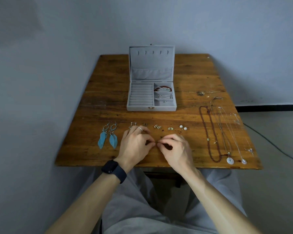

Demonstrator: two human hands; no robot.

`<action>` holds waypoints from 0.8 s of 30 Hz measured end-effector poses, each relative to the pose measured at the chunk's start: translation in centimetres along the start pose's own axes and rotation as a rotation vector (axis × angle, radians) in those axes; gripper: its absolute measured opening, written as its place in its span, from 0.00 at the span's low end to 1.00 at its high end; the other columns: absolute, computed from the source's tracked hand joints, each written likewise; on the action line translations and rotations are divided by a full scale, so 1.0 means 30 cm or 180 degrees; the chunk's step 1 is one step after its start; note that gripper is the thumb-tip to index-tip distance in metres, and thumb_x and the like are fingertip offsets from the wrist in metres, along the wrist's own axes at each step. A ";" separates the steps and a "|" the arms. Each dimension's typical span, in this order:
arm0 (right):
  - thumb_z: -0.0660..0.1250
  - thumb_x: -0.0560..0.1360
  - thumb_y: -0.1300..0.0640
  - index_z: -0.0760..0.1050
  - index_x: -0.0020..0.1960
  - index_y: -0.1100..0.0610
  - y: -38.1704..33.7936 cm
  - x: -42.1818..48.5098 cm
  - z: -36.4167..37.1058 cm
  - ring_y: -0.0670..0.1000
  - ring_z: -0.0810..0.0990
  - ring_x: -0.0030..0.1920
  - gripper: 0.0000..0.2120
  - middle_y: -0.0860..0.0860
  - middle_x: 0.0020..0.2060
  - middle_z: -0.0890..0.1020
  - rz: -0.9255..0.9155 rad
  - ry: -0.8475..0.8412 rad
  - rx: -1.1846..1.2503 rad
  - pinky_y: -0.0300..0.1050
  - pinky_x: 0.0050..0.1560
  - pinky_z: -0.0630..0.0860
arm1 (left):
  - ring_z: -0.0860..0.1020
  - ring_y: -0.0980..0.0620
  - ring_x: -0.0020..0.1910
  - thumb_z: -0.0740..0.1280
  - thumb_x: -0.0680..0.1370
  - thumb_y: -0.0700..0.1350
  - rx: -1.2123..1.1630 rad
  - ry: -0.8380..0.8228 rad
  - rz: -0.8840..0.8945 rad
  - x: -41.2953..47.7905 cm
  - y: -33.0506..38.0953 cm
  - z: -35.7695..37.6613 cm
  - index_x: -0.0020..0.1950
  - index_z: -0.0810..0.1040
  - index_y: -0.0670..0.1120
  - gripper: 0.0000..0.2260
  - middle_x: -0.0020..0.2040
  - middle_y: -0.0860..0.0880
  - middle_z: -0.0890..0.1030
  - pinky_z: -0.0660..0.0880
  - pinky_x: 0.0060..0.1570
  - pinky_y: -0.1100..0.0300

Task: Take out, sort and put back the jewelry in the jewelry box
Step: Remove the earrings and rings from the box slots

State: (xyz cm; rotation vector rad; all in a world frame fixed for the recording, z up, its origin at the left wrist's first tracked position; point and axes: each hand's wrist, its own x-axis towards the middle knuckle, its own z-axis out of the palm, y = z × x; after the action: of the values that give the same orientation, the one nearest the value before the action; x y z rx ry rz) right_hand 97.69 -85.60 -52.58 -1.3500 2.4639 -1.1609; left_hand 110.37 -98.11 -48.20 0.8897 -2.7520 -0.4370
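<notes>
An open grey jewelry box [139, 108] stands at the table's middle back, with a red bracelet [162, 88] and silver pieces [165, 96] in its right compartments. Blue feather earrings [107, 135], gold studs [157, 127] and pearl studs [183, 127] lie in a row in front of it. Several necklaces [223, 132] are laid out on the right. My left hand [135, 144] and my right hand [174, 147] meet fingertip to fingertip near the front edge, each with fingers curled in a pinch on something too small to make out.
The wooden table [108, 98] stands against a plain wall. A dark watch [113, 170] is on my left wrist and a ring on that hand. A cable [269, 141] runs across the floor to the right.
</notes>
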 end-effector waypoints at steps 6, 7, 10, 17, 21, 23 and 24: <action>0.75 0.73 0.51 0.86 0.52 0.49 0.009 -0.004 0.002 0.45 0.77 0.51 0.08 0.40 0.49 0.81 0.0013 -0.0013 0.0015 0.45 0.55 0.74 | 0.69 0.52 0.66 0.70 0.78 0.56 -0.0039 -0.0009 0.0019 -0.003 -0.008 0.004 0.52 0.86 0.57 0.07 0.62 0.56 0.76 0.64 0.67 0.51; 0.75 0.73 0.51 0.86 0.52 0.49 0.009 -0.005 0.001 0.45 0.77 0.51 0.08 0.40 0.49 0.81 0.0009 -0.0006 0.0008 0.45 0.55 0.74 | 0.69 0.52 0.66 0.70 0.77 0.56 -0.0039 0.0007 0.0022 -0.004 -0.009 0.005 0.52 0.86 0.57 0.07 0.62 0.56 0.77 0.64 0.67 0.51; 0.75 0.73 0.51 0.86 0.51 0.48 0.006 -0.005 0.000 0.44 0.78 0.51 0.08 0.41 0.49 0.81 0.0005 -0.0026 0.0003 0.45 0.56 0.74 | 0.69 0.52 0.66 0.70 0.78 0.56 -0.0028 0.0040 0.0015 -0.006 -0.007 0.005 0.52 0.86 0.57 0.08 0.62 0.56 0.77 0.63 0.67 0.52; 0.76 0.73 0.54 0.84 0.56 0.51 -0.008 0.023 -0.062 0.38 0.78 0.46 0.12 0.40 0.52 0.79 0.0179 -0.0314 0.0365 0.29 0.49 0.75 | 0.70 0.54 0.65 0.70 0.77 0.57 -0.0009 0.0091 0.0068 0.014 -0.020 -0.032 0.55 0.83 0.58 0.09 0.61 0.57 0.76 0.64 0.66 0.53; 0.73 0.75 0.55 0.84 0.56 0.50 -0.022 0.112 -0.154 0.38 0.80 0.47 0.10 0.42 0.52 0.81 -0.0066 -0.0239 0.0372 0.27 0.45 0.75 | 0.72 0.53 0.64 0.68 0.78 0.58 -0.0021 0.0265 0.0010 0.092 -0.035 -0.113 0.61 0.80 0.58 0.13 0.61 0.55 0.78 0.67 0.66 0.51; 0.72 0.76 0.55 0.84 0.56 0.50 -0.032 0.177 -0.192 0.40 0.80 0.48 0.09 0.42 0.51 0.81 -0.0129 -0.0185 0.0349 0.29 0.46 0.75 | 0.73 0.51 0.64 0.67 0.79 0.57 -0.0029 0.0353 0.0016 0.149 -0.039 -0.149 0.63 0.79 0.57 0.14 0.62 0.53 0.79 0.71 0.65 0.49; 0.72 0.77 0.55 0.84 0.56 0.50 -0.034 0.211 -0.207 0.40 0.80 0.48 0.08 0.42 0.51 0.82 -0.0140 -0.0169 0.0322 0.30 0.46 0.75 | 0.74 0.50 0.64 0.67 0.79 0.56 -0.0047 0.0385 0.0006 0.179 -0.039 -0.162 0.64 0.78 0.56 0.14 0.62 0.52 0.79 0.72 0.64 0.48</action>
State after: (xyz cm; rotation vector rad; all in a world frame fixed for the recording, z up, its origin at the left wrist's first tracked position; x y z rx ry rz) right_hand 91.97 -87.16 -45.91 -1.3949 2.3171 -1.2248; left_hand 108.15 -103.26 -43.47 0.8799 -2.6364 -0.3895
